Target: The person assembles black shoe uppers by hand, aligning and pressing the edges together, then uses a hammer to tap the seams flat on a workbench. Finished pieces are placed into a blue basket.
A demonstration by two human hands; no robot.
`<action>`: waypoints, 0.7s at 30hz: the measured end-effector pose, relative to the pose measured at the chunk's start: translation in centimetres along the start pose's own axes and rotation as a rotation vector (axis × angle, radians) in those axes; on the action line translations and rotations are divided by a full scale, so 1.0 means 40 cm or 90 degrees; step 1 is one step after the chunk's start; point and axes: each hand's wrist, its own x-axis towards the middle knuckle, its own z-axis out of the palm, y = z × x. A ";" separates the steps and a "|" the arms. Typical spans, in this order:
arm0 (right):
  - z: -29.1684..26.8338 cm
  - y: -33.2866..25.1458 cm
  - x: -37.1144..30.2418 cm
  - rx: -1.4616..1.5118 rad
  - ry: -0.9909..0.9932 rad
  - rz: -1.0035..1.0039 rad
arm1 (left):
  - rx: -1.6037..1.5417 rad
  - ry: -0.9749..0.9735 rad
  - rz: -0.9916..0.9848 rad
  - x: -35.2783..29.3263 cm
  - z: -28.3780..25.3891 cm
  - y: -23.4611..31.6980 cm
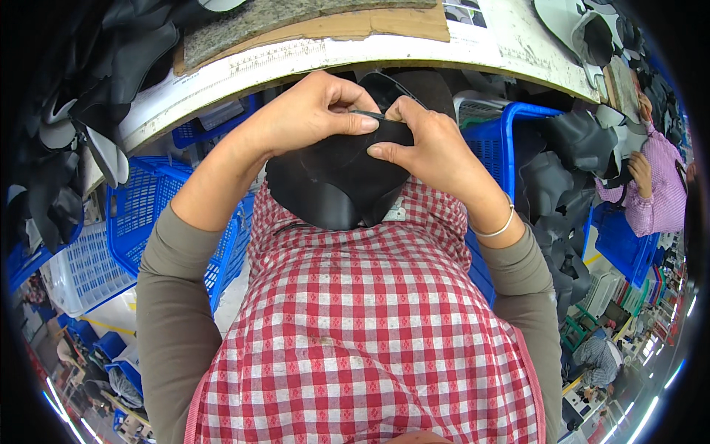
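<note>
A black, smooth, leather-like shoe upper piece (pixel 329 181) hangs in front of my apron, below the table's edge. My left hand (pixel 322 111) pinches its top edge between thumb and fingers. Close beside it, my right hand (pixel 436 140) grips the same edge, thumb on the near face and fingers curled behind. Both thumbs point toward each other, a small gap apart. The lower part of the piece drapes down and curves over the checked apron (pixel 355 311). Part of it rises behind my fingers, and what the fingertips do there is hidden.
Ahead runs a white worktable (pixel 518 44) bearing a stone slab (pixel 288 26) on cardboard (pixel 407 22). Blue crates (pixel 148 214) stand at my left, another blue crate (pixel 509 140) at my right. Black pieces (pixel 558 200) pile up on both sides. A co-worker in a pink sleeve (pixel 662 177) handles pieces at far right.
</note>
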 end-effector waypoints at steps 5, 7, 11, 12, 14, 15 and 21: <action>0.002 0.002 -0.005 -0.024 -0.001 0.002 | -0.046 -0.045 -0.040 0.029 -0.015 0.011; 0.000 -0.002 -0.003 -0.021 -0.005 0.012 | -0.027 -0.044 -0.078 0.034 -0.022 0.018; -0.006 -0.018 0.005 -0.006 -0.024 0.023 | -0.008 -0.082 -0.141 0.050 -0.053 0.032; -0.006 -0.022 0.007 -0.007 -0.030 0.021 | -0.035 -0.122 -0.151 0.056 -0.064 0.032; -0.003 -0.025 0.012 -0.003 -0.031 0.012 | -0.060 -0.169 -0.175 0.071 -0.090 0.029; 0.000 -0.025 0.013 0.002 -0.026 0.007 | -0.062 -0.188 -0.187 0.076 -0.101 0.025; 0.042 -0.020 0.006 -0.022 0.041 -0.029 | 0.066 -0.289 -0.161 0.067 -0.119 0.030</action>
